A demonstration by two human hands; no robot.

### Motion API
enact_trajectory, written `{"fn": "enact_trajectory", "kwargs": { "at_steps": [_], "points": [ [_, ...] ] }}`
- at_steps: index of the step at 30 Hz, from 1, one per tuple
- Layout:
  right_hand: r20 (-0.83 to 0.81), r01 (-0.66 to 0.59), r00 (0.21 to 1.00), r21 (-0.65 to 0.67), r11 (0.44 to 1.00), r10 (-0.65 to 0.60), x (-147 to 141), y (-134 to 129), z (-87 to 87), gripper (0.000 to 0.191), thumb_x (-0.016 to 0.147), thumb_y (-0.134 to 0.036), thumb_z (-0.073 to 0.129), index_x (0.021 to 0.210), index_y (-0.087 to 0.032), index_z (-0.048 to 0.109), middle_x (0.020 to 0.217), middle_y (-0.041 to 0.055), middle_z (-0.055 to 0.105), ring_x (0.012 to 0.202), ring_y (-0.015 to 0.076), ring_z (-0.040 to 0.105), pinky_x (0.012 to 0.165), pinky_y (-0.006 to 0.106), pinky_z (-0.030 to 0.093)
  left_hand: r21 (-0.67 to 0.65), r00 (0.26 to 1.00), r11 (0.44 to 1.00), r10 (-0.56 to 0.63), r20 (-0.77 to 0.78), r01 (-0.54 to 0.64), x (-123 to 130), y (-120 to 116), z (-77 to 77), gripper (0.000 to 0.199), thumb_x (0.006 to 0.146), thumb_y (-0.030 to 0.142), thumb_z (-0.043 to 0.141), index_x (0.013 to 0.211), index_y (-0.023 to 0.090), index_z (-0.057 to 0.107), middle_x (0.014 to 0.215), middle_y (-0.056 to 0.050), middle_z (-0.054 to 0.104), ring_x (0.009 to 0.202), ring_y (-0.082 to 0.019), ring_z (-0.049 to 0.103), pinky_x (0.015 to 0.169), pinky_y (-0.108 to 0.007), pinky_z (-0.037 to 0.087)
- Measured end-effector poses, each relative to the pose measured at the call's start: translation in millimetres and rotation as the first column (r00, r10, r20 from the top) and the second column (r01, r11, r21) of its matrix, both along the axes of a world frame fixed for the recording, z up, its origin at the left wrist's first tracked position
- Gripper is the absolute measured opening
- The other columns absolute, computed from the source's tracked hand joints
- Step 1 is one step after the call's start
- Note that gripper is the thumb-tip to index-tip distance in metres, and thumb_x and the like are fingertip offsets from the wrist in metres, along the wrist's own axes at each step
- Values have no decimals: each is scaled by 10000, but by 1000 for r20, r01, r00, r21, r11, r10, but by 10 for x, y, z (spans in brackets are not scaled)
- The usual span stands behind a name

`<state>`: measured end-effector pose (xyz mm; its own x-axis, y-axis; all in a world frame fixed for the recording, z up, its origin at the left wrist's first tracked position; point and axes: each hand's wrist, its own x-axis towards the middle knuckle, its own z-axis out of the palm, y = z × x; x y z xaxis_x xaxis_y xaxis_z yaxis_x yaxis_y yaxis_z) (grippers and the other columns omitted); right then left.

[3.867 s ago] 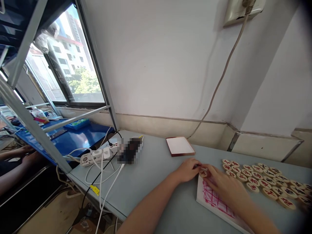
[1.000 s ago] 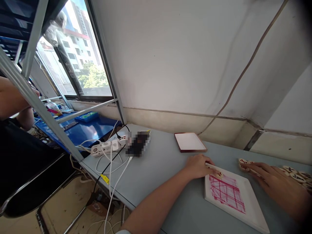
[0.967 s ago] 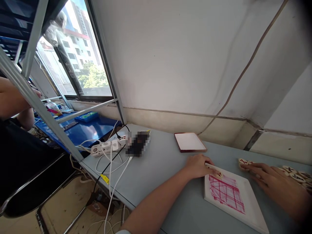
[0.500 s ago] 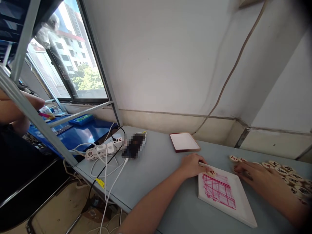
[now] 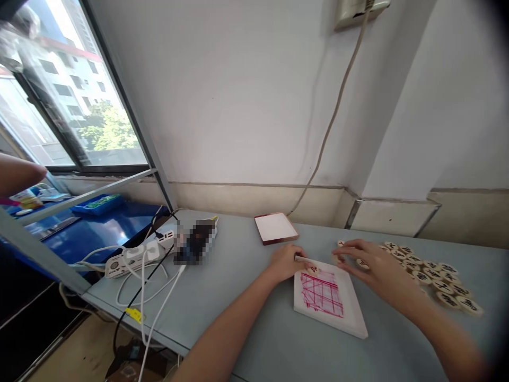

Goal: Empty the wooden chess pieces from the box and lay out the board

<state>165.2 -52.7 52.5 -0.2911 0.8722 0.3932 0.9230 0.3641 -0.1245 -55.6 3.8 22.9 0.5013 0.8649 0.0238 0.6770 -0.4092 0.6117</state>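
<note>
A white board [image 5: 330,310] with a hand-drawn red grid lies on the grey-blue table. At its top-left corner sits a round wooden chess piece [image 5: 313,269], with my left hand [image 5: 284,262] against it. I cannot tell whether that hand grips the piece. My right hand [image 5: 377,263] hovers past the board's top-right corner, fingers apart, over loose pieces [image 5: 361,263]. To its right lies a spread of several wooden chess pieces with dark characters [image 5: 431,276]. The right hand holds nothing that I can see.
A small white tile with a dark red rim [image 5: 275,228] stands near the wall. Left of it lie a power strip [image 5: 137,254], tangled cables and a pixelated phone [image 5: 194,243]. A person's forearm [image 5: 18,175] shows beyond a blue table [image 5: 95,225].
My right hand has shifted left from the pieces toward the board's top-right corner. The view has swung and widened, so everything sits further left and smaller. The left hand stays at the board's corner.
</note>
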Motion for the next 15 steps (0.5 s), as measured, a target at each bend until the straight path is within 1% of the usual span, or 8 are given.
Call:
{"fn": "enact_trajectory", "kwargs": {
  "at_steps": [2, 4, 7, 10, 12, 15],
  "points": [
    [19, -44, 999, -119, 992, 47, -136, -49, 4, 294, 870, -454, 407, 963, -313, 648, 1045, 38, 565, 786, 167, 588, 689, 298, 445, 16, 1000, 1000, -3, -6, 3, -3, 8, -12, 343, 756, 526, 541, 903, 230, 632, 994, 11, 593, 886, -146, 538, 737, -234, 380],
    [85, -46, 995, -171, 984, 61, -249, -79, -38, 250, 878, -395, 417, 967, -338, 644, 998, 22, 568, 670, 139, 580, 589, 272, 428, 45, 1000, 999, -13, -12, 14, -4, 19, -31, 340, 782, 522, 502, 886, 225, 629, 974, 9, 596, 868, -142, 540, 715, -233, 378],
    [193, -32, 980, -119, 992, 55, -353, -94, -103, 244, 873, -306, 433, 1021, -339, 624, 914, 13, 589, 601, 133, 571, 522, 255, 384, 86, 999, 996, -29, -19, 30, -5, 34, -62, 364, 813, 528, 440, 873, 220, 624, 956, 9, 602, 852, -136, 543, 685, -227, 369],
    [259, -26, 965, -94, 995, 50, -392, -93, -122, 249, 871, -236, 426, 1033, -309, 601, 836, 3, 617, 591, 143, 577, 528, 257, 364, 103, 999, 994, -29, -19, 31, -7, 42, -78, 374, 820, 532, 422, 871, 220, 622, 949, 13, 605, 833, -132, 542, 670, -222, 364],
    [262, -18, 964, -97, 995, 43, -401, -95, -120, 233, 862, -202, 426, 1017, -284, 579, 807, -2, 638, 613, 156, 588, 549, 261, 360, 104, 999, 994, -38, -17, 39, -10, 44, -79, 363, 824, 523, 423, 877, 223, 620, 949, 18, 605, 827, -128, 540, 675, -221, 367],
    [208, -1, 978, -118, 993, 25, -406, -101, -119, 161, 838, -184, 442, 950, -251, 535, 738, -19, 645, 603, 157, 584, 539, 254, 338, 107, 999, 993, -45, -19, 47, -17, 30, -73, 343, 826, 510, 441, 892, 224, 619, 952, 18, 597, 841, -129, 539, 707, -225, 380]
  ]
}}
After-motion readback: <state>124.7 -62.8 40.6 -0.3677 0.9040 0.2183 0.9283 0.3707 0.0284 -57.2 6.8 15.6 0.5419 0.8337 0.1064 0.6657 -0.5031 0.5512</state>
